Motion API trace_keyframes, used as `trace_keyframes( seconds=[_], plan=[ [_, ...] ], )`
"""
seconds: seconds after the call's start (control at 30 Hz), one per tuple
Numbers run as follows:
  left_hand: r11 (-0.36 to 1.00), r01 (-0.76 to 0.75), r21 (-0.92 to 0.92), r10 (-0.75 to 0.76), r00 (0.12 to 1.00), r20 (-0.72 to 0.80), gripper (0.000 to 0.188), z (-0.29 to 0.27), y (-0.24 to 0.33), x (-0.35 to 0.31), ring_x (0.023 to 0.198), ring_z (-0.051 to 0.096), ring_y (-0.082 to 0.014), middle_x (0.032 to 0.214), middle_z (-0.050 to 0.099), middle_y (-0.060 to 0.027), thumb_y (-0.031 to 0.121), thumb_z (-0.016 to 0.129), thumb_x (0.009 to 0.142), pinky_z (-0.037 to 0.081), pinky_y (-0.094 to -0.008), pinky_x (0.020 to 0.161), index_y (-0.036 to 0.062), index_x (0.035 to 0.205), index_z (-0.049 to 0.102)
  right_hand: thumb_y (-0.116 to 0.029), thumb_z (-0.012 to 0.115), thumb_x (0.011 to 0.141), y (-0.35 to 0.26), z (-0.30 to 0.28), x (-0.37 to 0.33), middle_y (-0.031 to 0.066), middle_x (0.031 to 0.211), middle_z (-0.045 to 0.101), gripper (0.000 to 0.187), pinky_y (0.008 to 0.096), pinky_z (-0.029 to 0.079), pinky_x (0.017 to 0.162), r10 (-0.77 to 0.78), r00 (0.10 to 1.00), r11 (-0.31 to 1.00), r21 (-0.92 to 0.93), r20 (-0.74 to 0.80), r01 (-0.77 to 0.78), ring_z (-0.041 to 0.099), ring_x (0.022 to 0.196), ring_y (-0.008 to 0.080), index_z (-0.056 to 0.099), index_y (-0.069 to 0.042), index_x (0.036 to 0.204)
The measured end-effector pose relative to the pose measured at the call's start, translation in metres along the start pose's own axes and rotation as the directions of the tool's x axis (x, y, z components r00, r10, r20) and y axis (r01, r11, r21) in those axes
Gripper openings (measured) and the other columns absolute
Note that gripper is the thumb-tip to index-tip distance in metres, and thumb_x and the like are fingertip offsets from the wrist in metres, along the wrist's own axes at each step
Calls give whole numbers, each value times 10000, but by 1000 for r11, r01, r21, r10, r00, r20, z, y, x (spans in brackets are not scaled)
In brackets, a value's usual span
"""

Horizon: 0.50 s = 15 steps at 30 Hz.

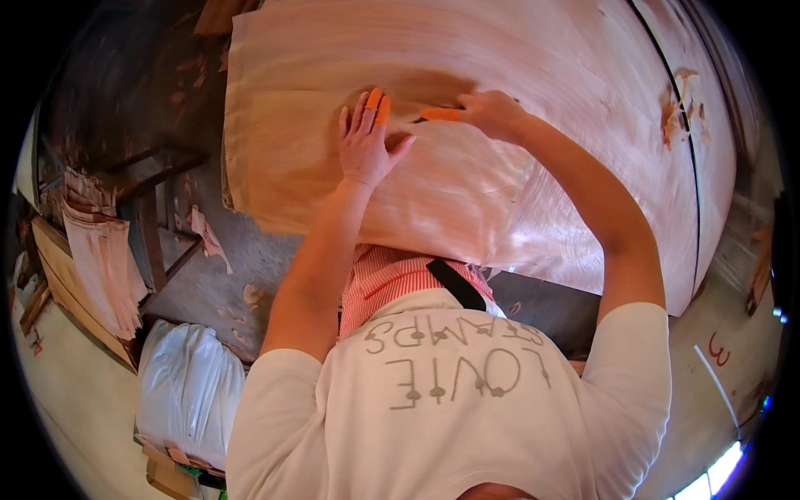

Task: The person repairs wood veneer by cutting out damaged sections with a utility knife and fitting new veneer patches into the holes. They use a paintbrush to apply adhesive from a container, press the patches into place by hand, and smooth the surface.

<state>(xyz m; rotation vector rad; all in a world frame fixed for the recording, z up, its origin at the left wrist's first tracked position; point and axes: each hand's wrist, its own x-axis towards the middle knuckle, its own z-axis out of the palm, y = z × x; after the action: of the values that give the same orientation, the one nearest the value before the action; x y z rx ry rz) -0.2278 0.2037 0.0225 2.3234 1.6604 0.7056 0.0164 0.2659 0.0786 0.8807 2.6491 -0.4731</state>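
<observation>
A large, thin, pale brown wood veneer sheet (292, 175) lies before me on a stack of similar sheets. My left hand (367, 146) is pressed flat on it, fingers stretched and thumb spread, with orange covers on two fingers. To its right, my right hand (493, 115) is closed around a slim tool that looks like a knife (419, 120). Only its dark tip shows clearly, close to the veneer and pointing left towards my left hand. An orange cover lies along the right forefinger; the palm hides most of the tool.
At the left, several veneer pieces (104, 258) hang by a dark frame (152, 233). A white plastic-wrapped bundle (187, 383) sits at the lower left. Torn veneer scraps (208, 237) litter the floor, and more scraps (682, 108) lie near a dark line at the right.
</observation>
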Motion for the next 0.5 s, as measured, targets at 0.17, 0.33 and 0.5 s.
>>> trace_keyframes(
  seconds=[0.17, 0.33, 0.5],
  plan=[
    [1000, 8, -9, -8, 1000, 9, 659, -1, -2, -1, 1241, 375, -240, 1321, 421, -78, 440, 669, 698, 252, -456, 1029, 60, 1204, 486, 29, 502, 741, 10, 2, 33, 82, 835, 521, 520, 370, 473, 602, -132, 991, 988, -78, 8, 132, 565, 753, 258, 471, -209, 1201],
    [1000, 6, 0, -6, 1000, 2, 668, -1, -4, -4, 1239, 376, -242, 1325, 416, -75, 443, 666, 698, 250, -457, 1030, 59, 1213, 483, 55, 479, 742, 7, 1, -12, 94, 812, 507, 521, 378, 477, 604, 156, 983, 987, -52, 93, -152, 559, 728, 271, 472, -195, 1199],
    [980, -198, 4, 197, 977, 81, 512, 7, 4, -1, 1259, 351, -224, 1328, 414, -66, 328, 566, 797, 225, -460, 1044, 78, 1233, 472, 84, 440, 754, -7, 15, -40, 90, 846, 525, 786, 368, 490, 607, 318, 947, 947, 35, 52, -320, 568, 705, 263, 227, -387, 1346]
  ],
)
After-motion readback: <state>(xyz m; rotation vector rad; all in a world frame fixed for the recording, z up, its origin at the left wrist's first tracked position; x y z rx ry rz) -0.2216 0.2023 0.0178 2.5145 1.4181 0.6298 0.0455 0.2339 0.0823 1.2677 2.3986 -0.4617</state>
